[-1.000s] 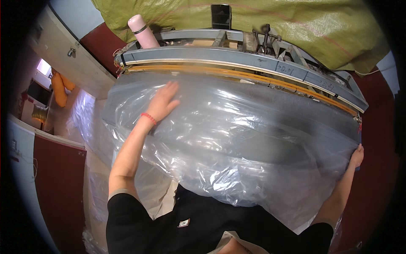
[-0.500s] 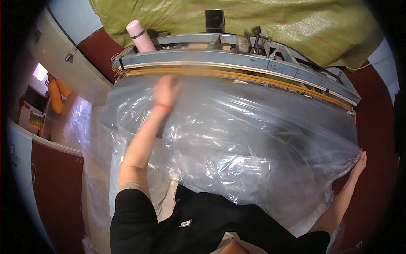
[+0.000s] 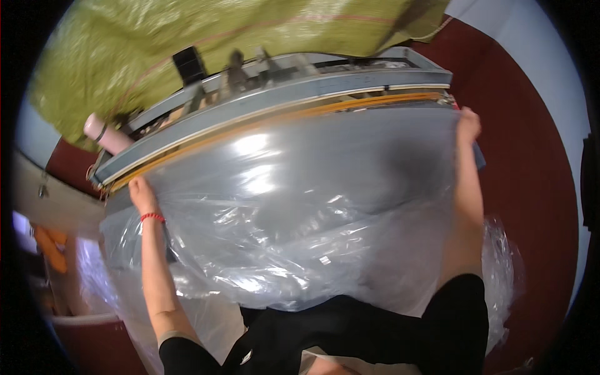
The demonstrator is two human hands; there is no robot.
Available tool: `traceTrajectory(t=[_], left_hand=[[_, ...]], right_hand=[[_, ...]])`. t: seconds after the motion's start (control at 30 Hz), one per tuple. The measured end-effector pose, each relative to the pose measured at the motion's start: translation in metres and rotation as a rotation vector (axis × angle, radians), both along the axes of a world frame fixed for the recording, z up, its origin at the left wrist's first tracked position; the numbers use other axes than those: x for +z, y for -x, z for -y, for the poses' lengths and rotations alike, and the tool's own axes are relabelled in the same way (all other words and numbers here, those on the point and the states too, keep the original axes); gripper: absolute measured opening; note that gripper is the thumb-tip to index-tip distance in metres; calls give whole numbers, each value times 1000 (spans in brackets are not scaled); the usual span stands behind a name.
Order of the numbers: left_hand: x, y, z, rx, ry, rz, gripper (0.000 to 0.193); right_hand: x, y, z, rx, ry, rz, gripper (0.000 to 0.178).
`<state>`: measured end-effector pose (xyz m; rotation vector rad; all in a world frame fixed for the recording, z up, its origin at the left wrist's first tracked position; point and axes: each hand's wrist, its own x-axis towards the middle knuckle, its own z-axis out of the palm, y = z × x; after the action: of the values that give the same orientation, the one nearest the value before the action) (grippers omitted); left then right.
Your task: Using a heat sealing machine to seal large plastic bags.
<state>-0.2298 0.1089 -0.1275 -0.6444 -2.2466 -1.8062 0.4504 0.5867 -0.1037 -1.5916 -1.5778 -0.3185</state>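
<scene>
A wide sheet of clear plastic film [image 3: 325,231] spreads in front of me, wrinkled and glossy near my body and pulled smoother along its far side. Its far edge lies at the orange strip [image 3: 262,129] of a long grey metal machine [image 3: 275,100]. My left hand [image 3: 143,192], below a red bracelet, is closed on the film near the strip's left end. At the strip's right end, my right hand [image 3: 468,127] is closed on the film's far right corner. The fingertips of both hands are partly hidden.
A pink bottle [image 3: 107,134] stands at the machine's left end, and a black phone-like slab [image 3: 189,65] leans behind it. Yellow-green woven sheeting [image 3: 250,28] covers the back. More film [image 3: 499,281] hangs at the right, beside a dark red surface [image 3: 531,187].
My right hand has moved up from the lower right to the machine's right end, drawing the film with it. My left hand has gone left along the strip. The view has turned and shifted.
</scene>
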Motion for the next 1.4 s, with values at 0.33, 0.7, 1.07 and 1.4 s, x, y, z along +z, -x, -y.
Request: traceTrajectory(t=[0.33, 0.7, 1.07, 1.4], left_hand=[[-43, 103, 14, -165, -129, 27, 18], [-35, 96, 15, 60, -155, 124, 18], [13, 30, 36, -322, -88, 90, 3], [98, -110, 95, -521, -66, 73, 6]], right_hand=[[-56, 88, -53, 414, -111, -611, 24], [-43, 88, -47, 270, -9, -874, 15], [4, 67, 16, 504, 139, -452, 27], [84, 62, 111, 98, -339, -86, 32]])
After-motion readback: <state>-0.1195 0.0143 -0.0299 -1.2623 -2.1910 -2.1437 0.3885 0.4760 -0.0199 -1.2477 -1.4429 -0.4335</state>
